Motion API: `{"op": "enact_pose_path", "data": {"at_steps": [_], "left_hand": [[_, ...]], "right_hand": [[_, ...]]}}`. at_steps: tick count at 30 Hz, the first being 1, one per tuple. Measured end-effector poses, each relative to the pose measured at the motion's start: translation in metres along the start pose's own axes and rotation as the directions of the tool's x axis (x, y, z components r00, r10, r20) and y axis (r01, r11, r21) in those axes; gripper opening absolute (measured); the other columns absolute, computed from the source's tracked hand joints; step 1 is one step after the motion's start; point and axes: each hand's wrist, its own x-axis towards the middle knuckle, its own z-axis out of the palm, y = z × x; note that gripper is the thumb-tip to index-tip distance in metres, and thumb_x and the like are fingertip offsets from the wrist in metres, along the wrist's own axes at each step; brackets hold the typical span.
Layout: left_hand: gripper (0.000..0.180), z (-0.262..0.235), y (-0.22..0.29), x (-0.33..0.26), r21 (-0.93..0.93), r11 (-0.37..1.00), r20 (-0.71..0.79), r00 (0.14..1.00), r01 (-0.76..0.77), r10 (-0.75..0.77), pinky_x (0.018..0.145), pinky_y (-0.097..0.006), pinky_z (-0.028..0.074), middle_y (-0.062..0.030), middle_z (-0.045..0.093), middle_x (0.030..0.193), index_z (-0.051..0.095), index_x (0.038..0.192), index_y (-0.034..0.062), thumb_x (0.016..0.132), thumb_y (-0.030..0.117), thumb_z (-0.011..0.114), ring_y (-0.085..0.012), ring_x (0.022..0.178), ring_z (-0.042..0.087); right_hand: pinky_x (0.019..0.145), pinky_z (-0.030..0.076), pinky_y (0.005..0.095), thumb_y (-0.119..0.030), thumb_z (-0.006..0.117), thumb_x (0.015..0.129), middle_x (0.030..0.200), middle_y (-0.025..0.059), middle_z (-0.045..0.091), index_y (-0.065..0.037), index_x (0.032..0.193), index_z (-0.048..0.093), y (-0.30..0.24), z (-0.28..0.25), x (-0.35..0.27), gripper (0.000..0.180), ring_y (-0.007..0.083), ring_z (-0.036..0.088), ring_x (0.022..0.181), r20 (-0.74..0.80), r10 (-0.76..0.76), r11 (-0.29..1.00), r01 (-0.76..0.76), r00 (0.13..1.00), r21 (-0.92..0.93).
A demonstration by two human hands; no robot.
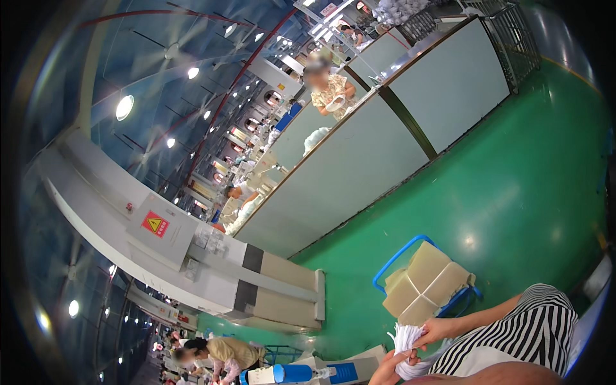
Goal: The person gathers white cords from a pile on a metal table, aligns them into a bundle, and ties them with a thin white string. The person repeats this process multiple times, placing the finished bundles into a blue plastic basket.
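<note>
At the bottom edge both of my hands grip one white bundle (404,340) of thin, layered strips or sheets. My right hand (441,330) holds its upper side, with the bare forearm running up to the right beside my black-and-white striped top (539,327). My left hand (387,370) clasps the bundle from below, partly cut off by the frame's edge. The view is strongly tilted, with the floor to the right and the ceiling to the left.
A blue-framed cart (401,255) carrying a tan cardboard box (425,282) stands on the green floor (513,179) just beyond my hands. Long grey partition panels (359,167), a large white machine (192,250) and a blue cylinder (292,373) are nearby. Other people (328,90) work further off.
</note>
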Motion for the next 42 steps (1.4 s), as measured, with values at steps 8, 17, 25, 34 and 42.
{"op": "enact_pose_path", "data": {"at_steps": [8, 17, 25, 34, 42], "left_hand": [[0.011, 0.003, -0.008, 0.001, 0.005, 1.0, -0.021, 1.0, -0.001, 0.001, 0.069, -0.032, 0.049, -0.0118, 0.062, 0.085, 0.058, 0.088, -0.0025, 0.081, 0.006, 0.056, -0.0195, 0.078, 0.06], [0.01, 0.002, -0.017, -0.004, -0.036, 0.999, -0.047, 0.999, 0.014, -0.015, 0.069, -0.032, 0.048, -0.0117, 0.061, 0.085, 0.058, 0.087, -0.0027, 0.081, 0.005, 0.055, -0.0191, 0.078, 0.059], [0.009, -0.013, 0.008, -0.016, -0.139, 0.984, -0.125, 0.988, -0.106, 0.089, 0.069, -0.032, 0.048, -0.0116, 0.061, 0.085, 0.058, 0.086, -0.0028, 0.082, 0.004, 0.053, -0.0187, 0.078, 0.059], [0.028, -0.055, -0.018, 0.003, 0.161, 0.976, -0.331, 0.923, -0.148, 0.195, 0.073, -0.035, 0.049, -0.0151, 0.063, 0.088, 0.057, 0.092, -0.0045, 0.072, 0.014, 0.066, -0.0244, 0.081, 0.061], [0.049, -0.081, -0.018, 0.033, 0.786, 0.613, -0.452, 0.755, 0.085, 0.475, 0.079, -0.037, 0.048, -0.022, 0.063, 0.092, 0.054, 0.097, -0.0075, 0.062, 0.021, 0.072, -0.0315, 0.087, 0.062]], "right_hand": [[0.064, 0.041, 0.0215, -0.017, 0.065, 0.084, 0.074, 0.0015, 0.064, -0.002, 0.093, 0.066, 0.009, 0.006, -0.001, 0.018, 0.0059, 0.056, 0.072, -0.09, -0.158, 0.987, 0.16, 0.983, 0.015], [0.065, 0.044, 0.0226, -0.016, 0.064, 0.083, 0.075, 0.0047, 0.065, -0.001, 0.097, 0.065, -0.01, 0.011, -0.013, 0.021, 0.0078, 0.059, 0.071, -0.088, -0.183, 0.96, 0.159, 0.979, -0.229], [0.048, 0.034, 0.0195, -0.021, 0.06, 0.088, 0.075, 0.0066, 0.063, 0.002, 0.103, 0.054, 0.014, -0.009, 0.004, 0.028, 0.005, 0.047, 0.055, 0.058, 0.094, 0.995, -0.091, 0.994, -0.044], [0.043, 0.029, 0.0166, -0.027, 0.051, 0.094, 0.07, -0.0008, 0.057, -0.001, 0.105, 0.059, 0.065, 0.004, 0.012, 0.029, 0.0017, 0.039, 0.048, 0.301, 0.174, 0.958, -0.232, 0.938, 0.168], [0.046, 0.041, 0.0281, -0.052, 0.05, 0.088, 0.056, 0.0033, 0.058, -0.006, 0.089, 0.068, 0.004, 0.027, 0.007, 0.049, 0.0114, 0.055, 0.051, 0.26, 0.331, 0.781, -0.109, 0.907, -0.615]]}}
